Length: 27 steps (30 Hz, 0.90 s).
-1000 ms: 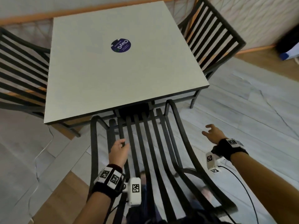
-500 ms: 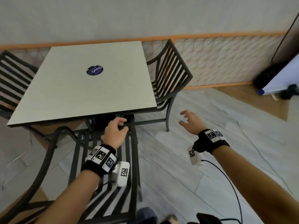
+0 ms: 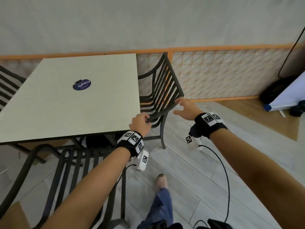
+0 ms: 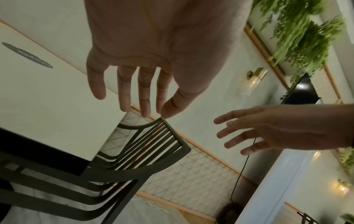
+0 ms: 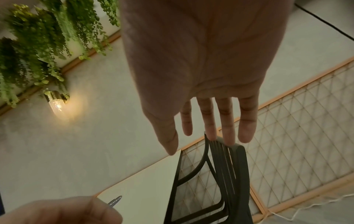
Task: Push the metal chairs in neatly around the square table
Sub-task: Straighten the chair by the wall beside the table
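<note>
The square pale-topped table (image 3: 66,109) carries a round purple sticker. A black metal slatted chair (image 3: 165,90) stands at its right side, angled, with its seat partly under the table. My left hand (image 3: 140,123) hovers by this chair's near corner. The left wrist view shows its fingers (image 4: 143,97) straight and holding nothing above the chair (image 4: 153,145). My right hand (image 3: 183,108) is spread beside the backrest's outer corner, and its fingers (image 5: 228,128) are just at the top rail (image 5: 235,147). A second chair (image 3: 74,171) sits tucked in at the near side, a third (image 3: 8,86) at the left.
An orange-framed lattice fence (image 3: 231,71) runs along the wall behind the right chair. A dark bag (image 3: 272,91) and a white board (image 3: 290,95) lie at the far right. My foot (image 3: 161,180) is on the grey plank floor, and a black cable (image 3: 226,179) hangs from my right wrist.
My left hand has let go of the near chair's backrest. I have turned right, and both hands have moved up to the chair at the table's right side.
</note>
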Tool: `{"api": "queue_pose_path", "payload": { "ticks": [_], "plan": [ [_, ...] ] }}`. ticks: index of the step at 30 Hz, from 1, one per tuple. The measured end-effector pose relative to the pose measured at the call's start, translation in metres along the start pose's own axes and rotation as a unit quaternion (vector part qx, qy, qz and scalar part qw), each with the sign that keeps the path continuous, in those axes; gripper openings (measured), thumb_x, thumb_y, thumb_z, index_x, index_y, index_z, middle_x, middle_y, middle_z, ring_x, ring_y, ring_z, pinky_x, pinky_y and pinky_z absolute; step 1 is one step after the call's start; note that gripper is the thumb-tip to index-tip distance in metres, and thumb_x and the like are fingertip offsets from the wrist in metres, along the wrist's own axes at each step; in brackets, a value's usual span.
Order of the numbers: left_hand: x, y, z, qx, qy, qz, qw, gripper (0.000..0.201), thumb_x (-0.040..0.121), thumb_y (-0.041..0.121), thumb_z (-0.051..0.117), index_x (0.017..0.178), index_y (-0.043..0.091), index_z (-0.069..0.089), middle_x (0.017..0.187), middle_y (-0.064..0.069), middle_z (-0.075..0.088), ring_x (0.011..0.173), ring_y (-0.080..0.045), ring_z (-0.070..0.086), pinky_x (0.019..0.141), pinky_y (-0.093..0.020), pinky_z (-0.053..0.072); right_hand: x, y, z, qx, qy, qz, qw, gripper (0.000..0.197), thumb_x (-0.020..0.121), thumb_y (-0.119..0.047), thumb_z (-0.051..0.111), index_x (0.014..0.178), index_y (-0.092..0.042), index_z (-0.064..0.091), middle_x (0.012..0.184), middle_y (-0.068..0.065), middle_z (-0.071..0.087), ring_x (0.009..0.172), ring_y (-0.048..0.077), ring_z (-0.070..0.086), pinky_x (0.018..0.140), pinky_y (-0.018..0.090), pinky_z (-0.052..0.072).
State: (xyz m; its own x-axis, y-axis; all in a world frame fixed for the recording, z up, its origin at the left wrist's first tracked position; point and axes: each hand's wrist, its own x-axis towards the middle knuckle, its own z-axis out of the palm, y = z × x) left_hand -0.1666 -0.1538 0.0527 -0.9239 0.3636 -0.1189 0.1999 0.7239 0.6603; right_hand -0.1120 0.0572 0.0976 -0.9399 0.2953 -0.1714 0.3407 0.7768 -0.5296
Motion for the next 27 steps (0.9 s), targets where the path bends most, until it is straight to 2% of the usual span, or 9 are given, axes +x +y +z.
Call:
{"api": "queue_pose_path", "payload": {
  "ticks": [4,7,11,13,16,20,22,24,27],
  "plan": [
    [0.076,0.021,0.042,0.006,-0.032,-0.005,0.999,0.029,0.082,0.015,0.060,0.111,0.016,0.059,0.109,-0.008,0.064,0.102,-0.029,0.061,0.091,-0.047,0.052,0.065,0.029,-0.016,-0.041,-0.018,0.013,0.999,0.056,0.085,-0.032,0.066,0.133,-0.013,0.044,0.132,0.017,0.048,0.119,0.034,0.049,0.100,0.040,0.042],
    [0.121,0.028,0.075,0.018,-0.062,-0.027,0.998,0.027,0.083,0.015,0.060,0.110,0.016,0.058,0.108,-0.010,0.066,0.102,-0.030,0.062,0.090,-0.047,0.052,0.110,0.050,-0.022,-0.055,-0.029,0.033,0.997,0.060,0.084,-0.033,0.067,0.135,-0.014,0.043,0.135,0.019,0.043,0.125,0.038,0.042,0.105,0.045,0.039],
    [0.167,0.031,0.110,0.069,-0.104,-0.048,0.991,0.032,0.086,0.018,0.058,0.119,0.016,0.053,0.122,-0.011,0.058,0.112,-0.033,0.057,0.095,-0.050,0.049,0.160,0.073,-0.020,0.013,-0.008,0.069,0.997,0.066,0.084,-0.024,0.066,0.140,-0.011,0.034,0.140,0.020,0.036,0.131,0.040,0.036,0.108,0.046,0.036],
    [0.184,0.030,0.124,0.086,-0.129,-0.059,0.986,0.038,0.088,0.020,0.056,0.126,0.018,0.049,0.130,-0.011,0.053,0.120,-0.034,0.051,0.100,-0.052,0.046,0.180,0.080,-0.015,0.058,-0.004,0.092,0.994,0.072,0.084,-0.021,0.067,0.143,-0.009,0.028,0.143,0.023,0.035,0.132,0.040,0.037,0.107,0.044,0.036],
    [0.205,0.025,0.149,0.112,-0.139,-0.068,0.982,0.047,0.091,0.025,0.053,0.136,0.021,0.039,0.137,-0.011,0.048,0.127,-0.034,0.043,0.101,-0.054,0.043,0.213,0.089,-0.003,0.115,-0.006,0.106,0.988,0.073,0.085,-0.018,0.066,0.144,-0.007,0.024,0.137,0.022,0.047,0.123,0.038,0.049,0.100,0.041,0.042],
    [0.225,0.015,0.177,0.110,-0.171,-0.097,0.974,0.050,0.095,0.033,0.044,0.143,0.029,0.029,0.143,-0.007,0.041,0.130,-0.035,0.039,0.101,-0.058,0.041,0.254,0.094,0.017,0.184,0.021,0.124,0.975,0.059,0.088,-0.012,0.057,0.140,-0.010,0.029,0.117,0.020,0.062,0.102,0.037,0.064,0.088,0.046,0.054],
    [0.234,0.011,0.186,0.093,-0.199,-0.104,0.970,0.049,0.095,0.034,0.043,0.142,0.034,0.028,0.145,-0.005,0.039,0.130,-0.035,0.041,0.101,-0.059,0.041,0.270,0.098,0.024,0.211,0.022,0.140,0.967,0.050,0.091,-0.014,0.051,0.137,-0.019,0.030,0.105,0.012,0.063,0.087,0.037,0.069,0.079,0.051,0.058],
    [0.246,0.003,0.198,0.077,-0.211,-0.107,0.969,0.048,0.094,0.031,0.045,0.139,0.035,0.030,0.145,-0.004,0.041,0.131,-0.035,0.041,0.103,-0.059,0.040,0.283,0.105,0.031,0.241,0.009,0.151,0.959,0.044,0.094,-0.014,0.049,0.133,-0.025,0.032,0.095,0.000,0.059,0.072,0.035,0.072,0.066,0.049,0.061],
    [0.262,-0.001,0.210,0.098,-0.237,-0.103,0.961,0.055,0.091,0.021,0.054,0.140,0.029,0.030,0.145,-0.007,0.041,0.137,-0.035,0.035,0.114,-0.062,0.022,0.293,0.111,0.031,0.250,0.013,0.152,0.956,0.040,0.091,-0.008,0.050,0.125,-0.023,0.037,0.102,0.009,0.062,0.065,0.029,0.071,0.054,0.039,0.061]
  ]
}}
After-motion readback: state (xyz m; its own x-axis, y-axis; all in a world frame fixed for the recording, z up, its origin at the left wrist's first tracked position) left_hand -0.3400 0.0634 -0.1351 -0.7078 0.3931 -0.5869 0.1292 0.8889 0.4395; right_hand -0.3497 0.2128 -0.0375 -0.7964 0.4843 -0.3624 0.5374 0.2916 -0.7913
